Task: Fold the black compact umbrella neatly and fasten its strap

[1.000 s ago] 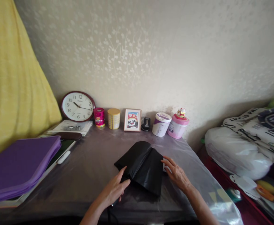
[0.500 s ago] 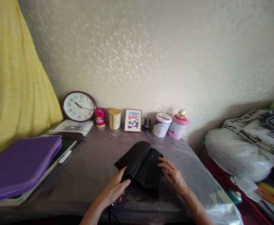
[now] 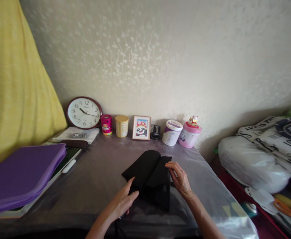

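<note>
A folded black bag [image 3: 143, 169], thin and dark like plastic, lies on the table in front of me, with a fold running down its middle. At its near left edge my left hand [image 3: 122, 200] grips it, index finger and thumb on the bag and the other fingers curled underneath, partly hidden. On the other side my right hand [image 3: 179, 177] pinches the upper right flap of the bag between thumb and fingers, slightly lifting it. Below my left hand a small dark object with a shiny end and a thin cord shows; its kind is unclear.
Along the wall stand a clock [image 3: 84, 113], a pink can [image 3: 106, 124], a yellow-lidded can [image 3: 122, 126], a panda picture frame [image 3: 141, 128] and two tubs [image 3: 172, 133]. Purple folders [image 3: 26, 176] lie left. Stuffed bags [image 3: 252, 162] crowd the right beyond the table edge.
My right hand has moved slightly left and closed on the bag's right flap, whose top corner is now raised. My left hand stays nearly where it was.
</note>
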Tool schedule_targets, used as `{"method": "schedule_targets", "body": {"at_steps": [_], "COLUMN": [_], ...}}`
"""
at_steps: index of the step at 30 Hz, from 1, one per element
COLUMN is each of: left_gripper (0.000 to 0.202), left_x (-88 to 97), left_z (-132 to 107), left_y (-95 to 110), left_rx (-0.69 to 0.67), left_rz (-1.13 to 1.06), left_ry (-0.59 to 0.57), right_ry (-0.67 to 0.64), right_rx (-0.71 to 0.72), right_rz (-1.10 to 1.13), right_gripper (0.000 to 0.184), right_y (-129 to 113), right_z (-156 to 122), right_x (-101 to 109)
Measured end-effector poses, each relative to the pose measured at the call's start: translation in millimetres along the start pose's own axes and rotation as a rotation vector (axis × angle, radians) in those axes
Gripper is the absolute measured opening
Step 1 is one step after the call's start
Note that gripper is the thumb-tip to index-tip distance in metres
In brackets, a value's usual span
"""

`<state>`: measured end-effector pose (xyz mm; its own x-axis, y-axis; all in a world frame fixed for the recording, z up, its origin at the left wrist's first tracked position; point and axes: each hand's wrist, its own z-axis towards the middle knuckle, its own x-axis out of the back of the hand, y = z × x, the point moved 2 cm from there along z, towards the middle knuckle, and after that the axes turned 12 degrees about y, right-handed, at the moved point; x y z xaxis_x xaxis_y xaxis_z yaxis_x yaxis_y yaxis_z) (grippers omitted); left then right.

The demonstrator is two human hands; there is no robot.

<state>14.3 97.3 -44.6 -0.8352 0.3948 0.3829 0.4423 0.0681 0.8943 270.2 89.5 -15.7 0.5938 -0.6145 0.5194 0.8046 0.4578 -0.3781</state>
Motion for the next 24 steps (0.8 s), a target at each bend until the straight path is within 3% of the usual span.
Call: {"method": "schedule_targets", "body": {"at_steps": [8,13,24], "left_gripper": [0.063,0.059,0.056], "left_x": [-2.3,-6.6,-22.6], "left_z": [0,4,-2], "left_y": [0,-3,-2], "left_rx": [-0.035,-0.156,-0.287], "left_rz": [0.140,0.369,0.715], "left_ry": [0.036,0.147,0.201], "right_ry": [0.040,0.023,-0.202], "right_rx": [0.039,0.062,0.188], "right_rz": [-0.009,-0.032,-0.206], "right_gripper": [0.022,0.022,0.022], "right_y": [-14,-19,-22], "right_z": [36,49,52], "right_x": [-30,-51,-100]}}
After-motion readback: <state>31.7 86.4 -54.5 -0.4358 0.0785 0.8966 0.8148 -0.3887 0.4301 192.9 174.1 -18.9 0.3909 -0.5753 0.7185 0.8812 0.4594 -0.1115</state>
